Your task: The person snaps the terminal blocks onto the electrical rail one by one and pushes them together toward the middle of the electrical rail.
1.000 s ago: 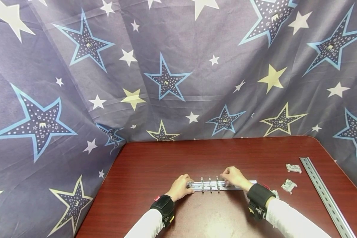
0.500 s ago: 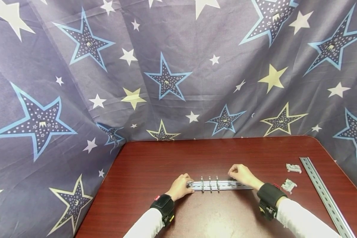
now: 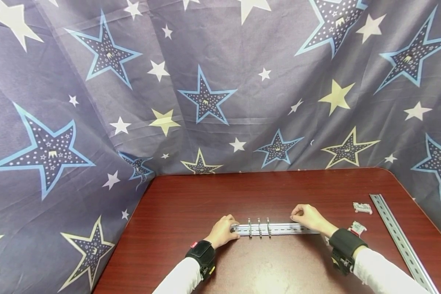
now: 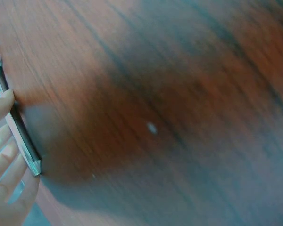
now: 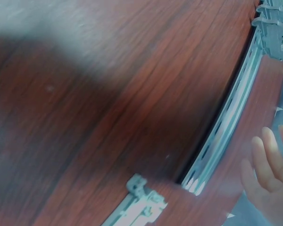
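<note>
A short slotted metal DIN rail (image 3: pixel 288 229) lies crosswise on the table. Three thin terminal blocks (image 3: pixel 259 227) stand across it, left of its middle; the right wrist view shows grey terminal blocks (image 5: pixel 272 33) on the rail's far part. My left hand (image 3: pixel 221 232) grips the rail's left end, with the thumb on the near side and fingers across from it, as the left wrist view shows the rail (image 4: pixel 23 141) between them. Over the rail's right part hovers my right hand (image 3: pixel 310 217), its fingers loosely bent and holding nothing (image 5: pixel 269 174).
Right of the rail lie pale loose terminal blocks (image 3: pixel 362 207), one partly behind the right wrist strap (image 3: pixel 347 245). Close to the rail's end is another loose block (image 5: pixel 139 205). A longer slotted rail (image 3: pixel 404 241) runs along the table's right side. Star-printed cloth (image 3: pixel 220 134) hangs behind.
My right hand has moved right along the rail, away from the standing terminal blocks. My left hand keeps its grip on the rail's left end, and the rail has stayed put.
</note>
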Demonstrator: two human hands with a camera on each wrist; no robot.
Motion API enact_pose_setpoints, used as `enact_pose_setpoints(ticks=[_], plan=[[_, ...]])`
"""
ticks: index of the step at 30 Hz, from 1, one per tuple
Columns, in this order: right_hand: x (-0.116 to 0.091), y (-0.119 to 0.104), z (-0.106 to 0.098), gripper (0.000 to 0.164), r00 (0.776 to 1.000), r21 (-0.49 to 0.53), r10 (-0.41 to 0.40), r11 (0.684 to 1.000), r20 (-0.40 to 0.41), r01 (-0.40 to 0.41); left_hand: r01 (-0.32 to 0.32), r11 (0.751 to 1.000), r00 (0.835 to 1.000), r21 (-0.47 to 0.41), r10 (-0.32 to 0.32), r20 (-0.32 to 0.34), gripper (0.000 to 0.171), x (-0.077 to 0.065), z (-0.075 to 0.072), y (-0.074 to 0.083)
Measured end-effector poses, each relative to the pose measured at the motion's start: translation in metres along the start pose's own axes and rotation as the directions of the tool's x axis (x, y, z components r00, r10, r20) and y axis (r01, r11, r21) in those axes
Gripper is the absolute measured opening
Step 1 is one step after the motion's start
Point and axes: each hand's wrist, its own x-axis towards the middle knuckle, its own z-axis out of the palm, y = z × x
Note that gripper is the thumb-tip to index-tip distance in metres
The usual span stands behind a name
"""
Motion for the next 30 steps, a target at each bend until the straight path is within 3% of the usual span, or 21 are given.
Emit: enact_pose_setpoints(ticks=[12, 30], plan=[[-0.012, 0.010, -0.003, 0.010, 0.999, -0.040, -0.036, 0.999, -0.029, 0.034, 0.007, 1.000, 1.000, 0.003, -0.007, 0.003, 0.032, 0.000, 0.002, -0.001], [-0.025, 0.026, -0.007, 0.017, 0.999, -0.092, -0.049, 0.995, -0.005, 0.049, -0.005, 1.000, 1.000, 0.005, 0.005, -0.008, 0.030, -0.001, 0.000, 0.000]])
